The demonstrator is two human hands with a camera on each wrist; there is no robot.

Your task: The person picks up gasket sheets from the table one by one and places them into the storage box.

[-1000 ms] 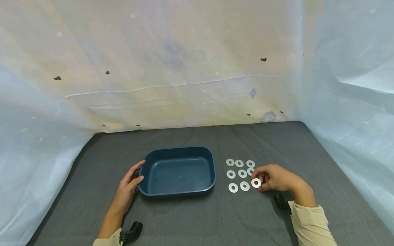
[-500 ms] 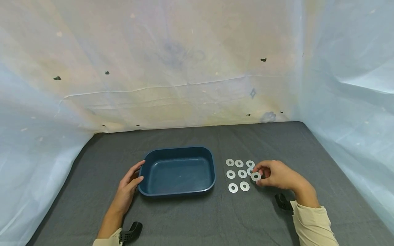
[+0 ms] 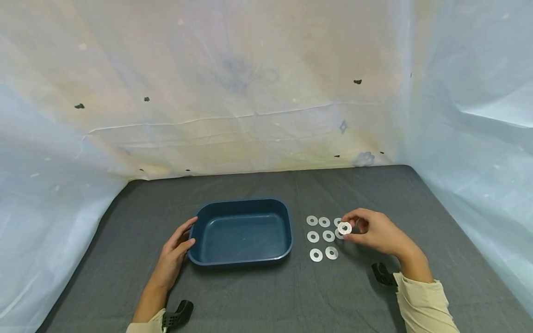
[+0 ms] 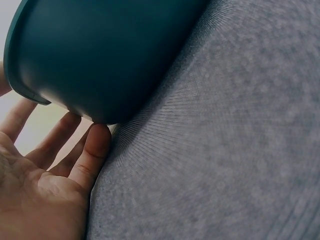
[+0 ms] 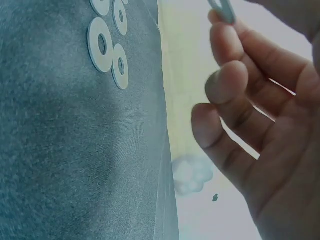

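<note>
Seven washers [image 3: 316, 255] on cloth [image 3: 266, 296], tray [image 3: 243, 262] beside

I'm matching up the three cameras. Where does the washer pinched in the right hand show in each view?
Head: the held washer is right of centre, pinched by the right hand above the washers on the cloth.
Left wrist: not in view; only the blue tray and the left hand.
Right wrist: at the top edge, seen edge-on at the fingers.
Shared landmark: the grey cloth.
</note>
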